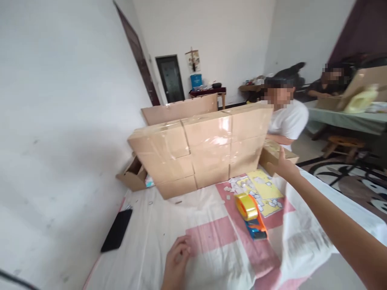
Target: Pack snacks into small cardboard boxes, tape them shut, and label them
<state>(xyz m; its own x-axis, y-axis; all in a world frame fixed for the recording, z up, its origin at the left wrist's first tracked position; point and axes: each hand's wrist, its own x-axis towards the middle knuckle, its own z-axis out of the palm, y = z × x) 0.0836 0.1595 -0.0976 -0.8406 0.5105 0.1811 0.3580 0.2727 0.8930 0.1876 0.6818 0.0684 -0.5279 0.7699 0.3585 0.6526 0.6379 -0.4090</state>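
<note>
Stacked rows of taped cardboard boxes (pixel 208 153) form a wall across the table, with clear tape shining over them. My right hand (pixel 284 164) reaches out to a small cardboard box (pixel 276 150) at the right end of the wall. Its thumb points up and its fingers lie against the box's near side. Low in the middle, my left hand (pixel 177 257) hovers at the cloth with fingers curled in and nothing visible in them. An orange and blue tape dispenser (pixel 256 221) with a yellowish tape roll (pixel 246 206) lies between my hands.
A black phone-like slab (pixel 117 230) lies at the left by the wall. An open carton (pixel 133 175) stands behind it. Paper scraps cover a yellow sheet (pixel 266 185). Across the table is a person in a white shirt (pixel 290 119); another person (pixel 326 86) sits farther back.
</note>
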